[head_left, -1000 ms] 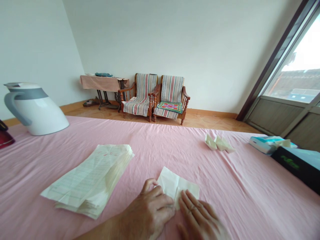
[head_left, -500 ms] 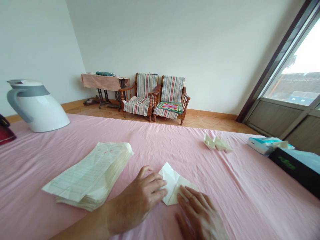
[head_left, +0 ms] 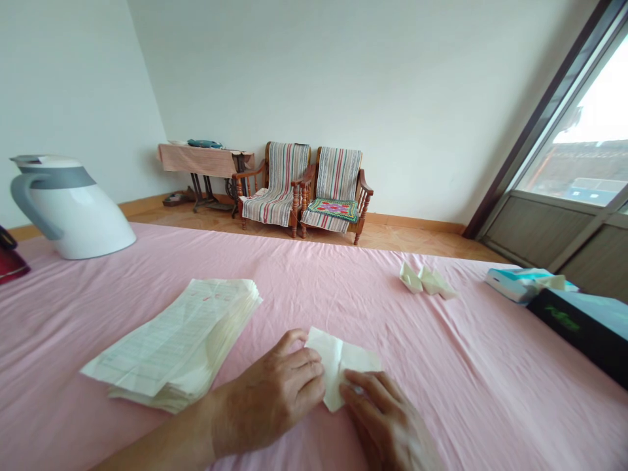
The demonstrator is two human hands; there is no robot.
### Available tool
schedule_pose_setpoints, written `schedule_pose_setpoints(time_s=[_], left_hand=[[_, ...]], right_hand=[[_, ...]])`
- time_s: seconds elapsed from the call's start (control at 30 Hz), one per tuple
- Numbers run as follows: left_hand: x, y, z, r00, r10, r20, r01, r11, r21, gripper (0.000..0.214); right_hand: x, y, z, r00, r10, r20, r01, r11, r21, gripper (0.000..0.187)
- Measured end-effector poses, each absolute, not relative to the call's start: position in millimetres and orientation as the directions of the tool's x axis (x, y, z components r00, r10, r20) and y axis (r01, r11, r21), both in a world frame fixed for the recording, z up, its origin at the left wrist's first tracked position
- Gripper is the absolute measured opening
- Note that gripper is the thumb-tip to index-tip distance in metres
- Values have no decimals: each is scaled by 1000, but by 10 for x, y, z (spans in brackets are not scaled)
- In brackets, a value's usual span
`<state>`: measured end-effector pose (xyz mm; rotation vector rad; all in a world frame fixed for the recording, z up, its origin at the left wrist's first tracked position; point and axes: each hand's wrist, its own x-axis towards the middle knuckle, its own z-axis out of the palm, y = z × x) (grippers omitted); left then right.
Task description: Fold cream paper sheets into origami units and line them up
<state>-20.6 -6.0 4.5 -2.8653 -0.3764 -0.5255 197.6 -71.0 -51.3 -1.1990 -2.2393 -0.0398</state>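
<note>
A small folded sheet of pale paper (head_left: 343, 363) lies on the pink tablecloth (head_left: 314, 288) near the front edge. My left hand (head_left: 275, 399) rests on its left side, fingers curled and pressing the paper down. My right hand (head_left: 387, 425) lies on its lower right part, fingers together and flat on the fold. To the left sits a thick stack of lined paper sheets (head_left: 181, 340), not touched by either hand.
Two small folded paper pieces (head_left: 426, 281) lie at the far right of the table. A white jug (head_left: 69, 206) stands at the far left. A teal box (head_left: 523, 284) and a black box (head_left: 583, 327) lie at the right edge. Two wooden chairs (head_left: 304, 190) stand by the wall.
The folded paper has been turned and pulled a little toward me, and my right hand has slid left across it. My left hand stays on its left side.
</note>
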Motion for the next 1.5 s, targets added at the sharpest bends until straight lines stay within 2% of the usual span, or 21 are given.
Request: schedule_pose_setpoints(time_s=[0.1,0.3,0.43,0.6,0.8,0.9,1.03,1.1,1.27,1.37,1.5], left_hand=[[-181,-123,81,923,180,341,228,-968,-107,19],[-171,-72,107,913,230,337,186,-970,158,12],[-173,-24,81,912,240,333,156,-953,260,13],[-129,27,74,881,357,310,202,-877,436,11],[-31,133,161,892,419,167,238,-752,614,14],[27,172,197,900,420,112,247,-707,662,18],[67,203,185,901,430,55,276,-666,693,18],[69,207,165,887,460,35,315,-659,683,15],[72,196,139,858,514,2,390,-653,649,15],[76,189,139,859,512,14,384,-662,643,15],[65,193,144,864,503,18,379,-673,635,15]], right_hand=[[1974,-686,-429,-384,749,539,743,598,-301,33],[1951,-675,-414,-414,710,570,696,650,-304,24],[1930,-691,-422,-472,685,555,648,696,-309,17],[1938,-709,-333,-447,691,568,638,691,-339,22],[1909,-697,-518,-296,675,676,636,667,-388,38],[1919,-685,-570,-309,677,668,614,678,-404,40],[1977,-693,-436,-371,640,673,637,703,-317,39],[1998,-713,-346,-447,648,617,639,714,-287,35],[1980,-757,-293,-420,713,562,636,673,-378,37],[1972,-758,-311,-429,714,553,628,676,-386,39],[1989,-745,-301,-465,727,506,632,673,-385,26]])
